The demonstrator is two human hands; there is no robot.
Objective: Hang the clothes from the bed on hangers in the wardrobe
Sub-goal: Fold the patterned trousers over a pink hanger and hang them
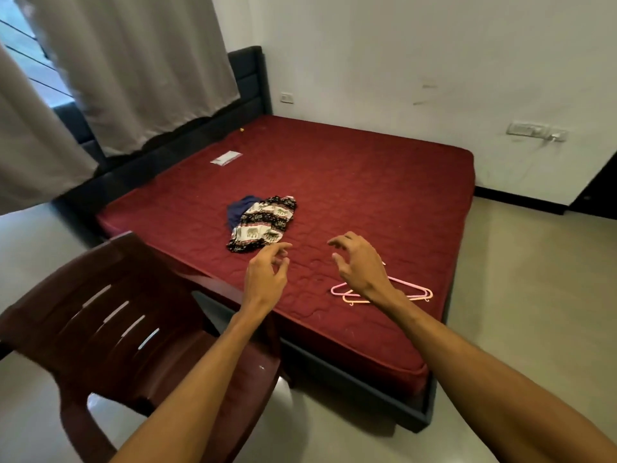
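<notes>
A dark red mattress [350, 182] fills the middle of the view. On it lies a crumpled black-and-white elephant-print garment [263, 223], with a navy garment [238, 210] partly under its left side. Pink hangers [414, 290] lie near the mattress's front right edge. My left hand [267, 274] hovers just below the print garment, fingers loosely curled and holding nothing. My right hand [357, 262] hovers above the hangers with its fingers spread and empty; it hides part of them. No wardrobe is in view.
A dark red plastic chair [110, 315] stands at the front left, touching the bed's corner. Grey curtains [127, 68] hang at the left over the black headboard [250, 81]. A small white packet [227, 158] lies far up the mattress. Tiled floor [521, 295] lies to the right.
</notes>
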